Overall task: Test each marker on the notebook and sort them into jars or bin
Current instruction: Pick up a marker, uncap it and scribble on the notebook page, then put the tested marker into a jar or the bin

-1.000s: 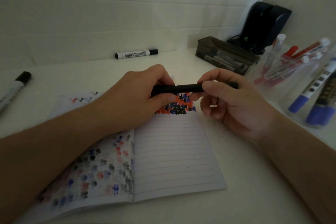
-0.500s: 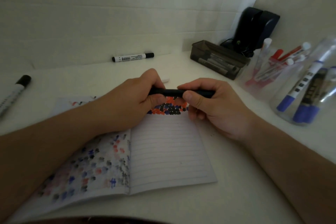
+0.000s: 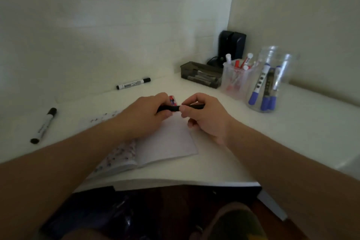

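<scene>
Nearest the table's [image 3: 224,163] front edge, an open notebook [image 3: 167,142] lies flat, its left page covered in small coloured test marks and its right page mostly blank, with a patch of red and blue marks showing at its far edge between the hands.

Just above the notebook's far edge, a black marker [image 3: 175,107] is held level between both hands. The left hand [image 3: 144,115] is curled round the marker's left end, and the right hand [image 3: 204,115] is pinched round its right part, the thumb pressed on the barrel; the dark tip of the marker is seen past the right hand's fingers. Whether the cap is on cannot be told.

Near the table's left edge, a white marker with black ends [image 3: 43,125] is laid at a slant. Farther back, against the wall, a second black-capped marker [image 3: 133,83] is laid almost level.

Toward the table's far right corner, a clear jar of blue markers [image 3: 270,82] is stood, and just beside it, on its left, a clear jar of red markers [image 3: 238,76]. Left of that, touching or nearly so, a dark translucent bin [image 3: 200,74] with markers in it is placed. Behind these, in the corner, a dark blue device [image 3: 231,45] is stood upright.
</scene>
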